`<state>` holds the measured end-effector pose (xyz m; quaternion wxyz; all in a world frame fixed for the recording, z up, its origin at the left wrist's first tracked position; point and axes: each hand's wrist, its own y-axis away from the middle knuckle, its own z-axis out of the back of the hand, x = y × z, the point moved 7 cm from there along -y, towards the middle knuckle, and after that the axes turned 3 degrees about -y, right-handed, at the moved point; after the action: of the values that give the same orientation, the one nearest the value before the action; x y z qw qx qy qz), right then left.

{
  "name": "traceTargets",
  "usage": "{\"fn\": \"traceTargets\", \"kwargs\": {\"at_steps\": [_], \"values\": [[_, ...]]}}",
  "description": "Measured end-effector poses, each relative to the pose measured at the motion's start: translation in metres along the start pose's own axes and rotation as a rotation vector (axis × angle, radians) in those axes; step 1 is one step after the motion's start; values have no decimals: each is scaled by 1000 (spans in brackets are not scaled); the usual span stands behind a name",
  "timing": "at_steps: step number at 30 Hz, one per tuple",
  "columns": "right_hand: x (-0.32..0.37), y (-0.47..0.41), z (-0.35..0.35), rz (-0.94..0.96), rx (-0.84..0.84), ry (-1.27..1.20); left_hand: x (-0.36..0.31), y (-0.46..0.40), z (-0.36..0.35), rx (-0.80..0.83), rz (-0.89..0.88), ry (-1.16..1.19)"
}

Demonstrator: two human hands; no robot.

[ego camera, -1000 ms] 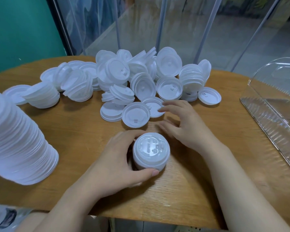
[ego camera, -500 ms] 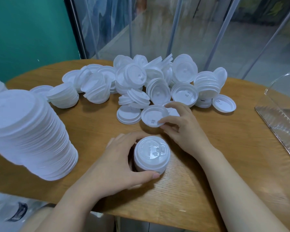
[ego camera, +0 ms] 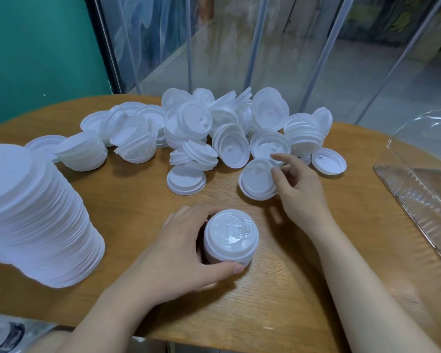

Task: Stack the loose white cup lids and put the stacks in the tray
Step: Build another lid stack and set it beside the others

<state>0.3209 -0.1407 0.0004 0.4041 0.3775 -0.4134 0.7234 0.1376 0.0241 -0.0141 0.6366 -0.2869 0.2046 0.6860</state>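
Observation:
My left hand [ego camera: 178,253] grips a short stack of white lids [ego camera: 231,236] standing on the wooden table [ego camera: 278,301], thumb at its near side. My right hand [ego camera: 301,189] pinches one loose white lid [ego camera: 256,179] by its right edge; the lid is tilted and lifted off the table, underside facing me. Behind lies a pile of loose white lids [ego camera: 214,128]. A clear plastic tray [ego camera: 423,179] stands at the right edge.
A tall stack of white lids [ego camera: 33,215] leans at the near left. Small partial stacks [ego camera: 84,154] lie left of the pile, and a single lid [ego camera: 329,160] lies at its right. Glass panels and a green wall stand behind the table.
My right hand has picked one lid out of the pile's front and tilted it up off the table. My left hand has stayed on the short stack.

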Motion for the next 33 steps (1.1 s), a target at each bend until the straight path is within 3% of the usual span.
{"fn": "traceTargets", "kwargs": {"at_steps": [8,18,24,28,33], "values": [[-7,5,-10,-75,120,216,1,-3,-4,-4,-9,8],[11,13,5,-9,5,314,-3,-5,-5,-22,-5,32],[25,25,25,-27,-121,-12,-5,-12,-9,-69,8,46],[29,33,34,-31,-101,-248,-7,-19,-13,-90,8,33],[31,42,37,-65,-57,-333,-10,-25,-19,-85,-5,24]]}}
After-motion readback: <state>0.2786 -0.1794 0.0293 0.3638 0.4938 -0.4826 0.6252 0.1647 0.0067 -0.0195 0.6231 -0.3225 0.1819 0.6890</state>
